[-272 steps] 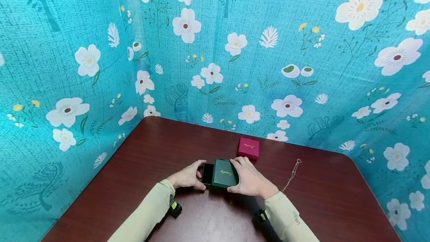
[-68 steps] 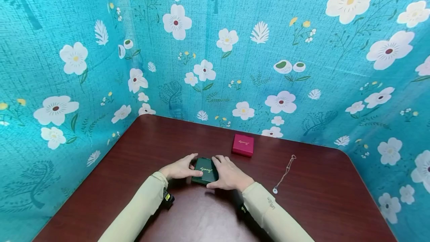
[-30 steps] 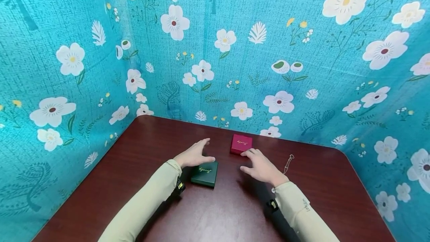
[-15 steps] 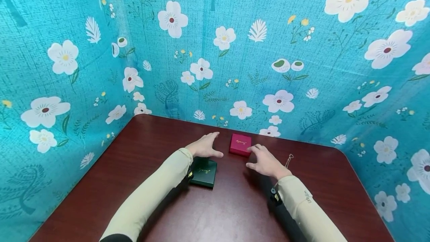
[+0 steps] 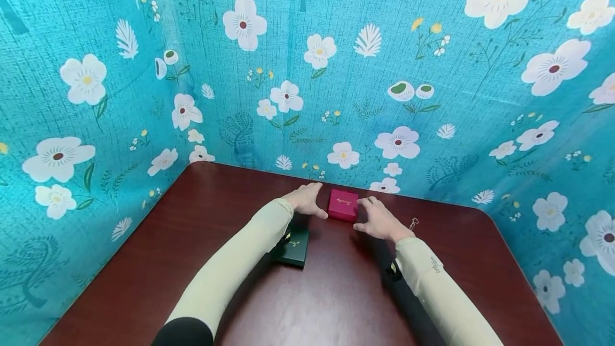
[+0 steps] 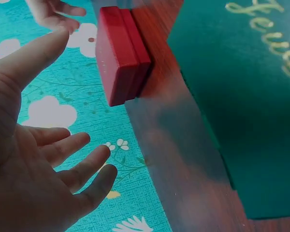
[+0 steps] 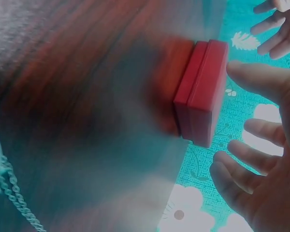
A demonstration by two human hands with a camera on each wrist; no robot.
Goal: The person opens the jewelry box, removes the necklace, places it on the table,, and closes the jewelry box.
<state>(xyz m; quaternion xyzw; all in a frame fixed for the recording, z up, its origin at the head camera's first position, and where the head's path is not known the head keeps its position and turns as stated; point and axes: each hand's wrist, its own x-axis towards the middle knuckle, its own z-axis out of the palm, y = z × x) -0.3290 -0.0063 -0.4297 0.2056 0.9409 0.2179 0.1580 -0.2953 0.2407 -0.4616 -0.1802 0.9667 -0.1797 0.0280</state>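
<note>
A small red jewelry box (image 5: 343, 204) with gold lettering sits closed near the table's back edge. My left hand (image 5: 305, 199) hovers at its left side, fingers spread and holding nothing. On the other side is my right hand (image 5: 379, 219), also spread, its fingertips close to the box; in the right wrist view a gap shows between the red box (image 7: 200, 94) and most fingers. Whether any fingertip touches it I cannot tell. Below my left forearm lies a closed green jewelry box (image 5: 294, 247), partly hidden by the sleeve. The left wrist view shows the green box (image 6: 246, 106) up close.
Behind my right hand a chain necklace (image 5: 414, 222) lies on the table, mostly covered by the wrist; its chain (image 7: 20, 198) and pendant edge appear in the right wrist view. A flowered blue cloth (image 5: 269, 138) hangs directly behind the brown tabletop (image 5: 307, 298).
The green box's lid, earlier beside its black-lined base, went on it between both hands. Both hands then let go; the left moved forward and right, the right moved over to the red box.
</note>
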